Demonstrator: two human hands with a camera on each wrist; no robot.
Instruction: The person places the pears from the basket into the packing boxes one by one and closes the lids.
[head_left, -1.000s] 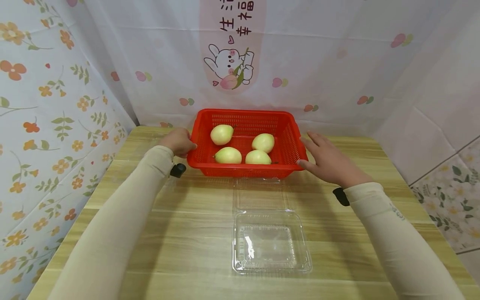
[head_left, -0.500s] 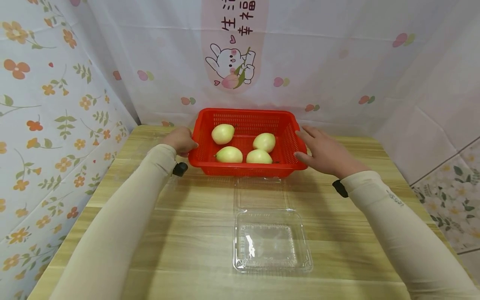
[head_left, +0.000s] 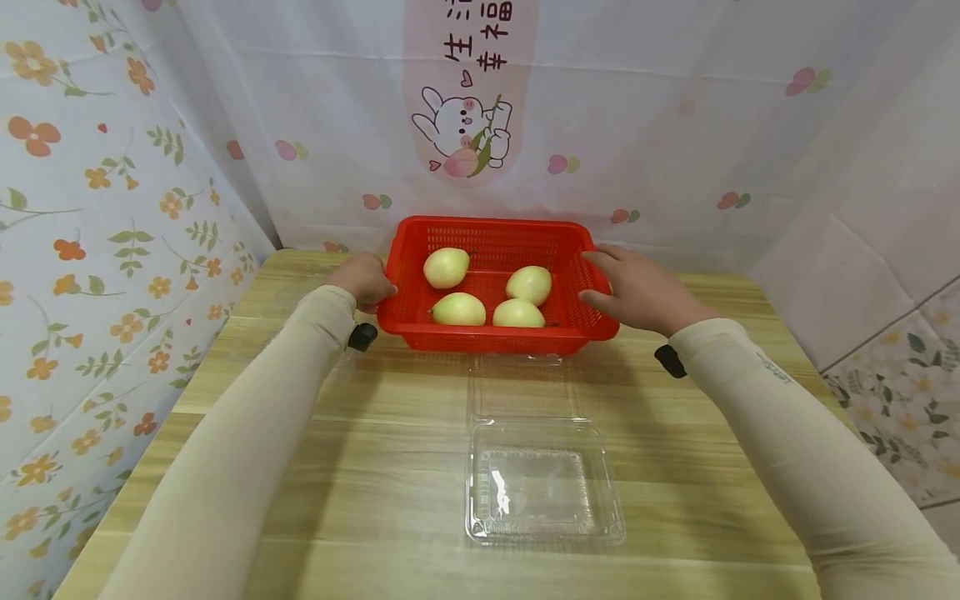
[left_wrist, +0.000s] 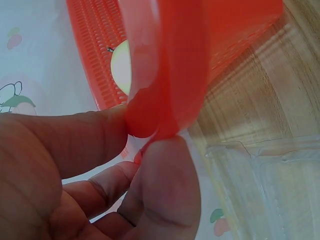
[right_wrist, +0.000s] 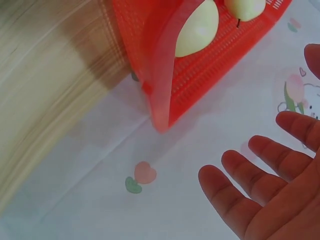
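Observation:
A red plastic basket with slotted walls stands at the back of the table, holding several pale yellow pears. My left hand grips its left end. The left wrist view shows the thumb and fingers of that hand pinching the basket's rim. My right hand is over the basket's right end, fingers spread and pointing inward. From the right wrist, the fingers of this hand show apart from the red basket rim and hold nothing.
In front of the basket lies a clear plastic clamshell box, opened flat, its lid towards the basket. A printed white curtain hangs right behind the wood-grain table. Flowered cloth borders the left side.
My right hand has moved left, from beside the basket's right rim to over it. The left hand keeps its grip; basket and pears stay put, with the view shifting slightly.

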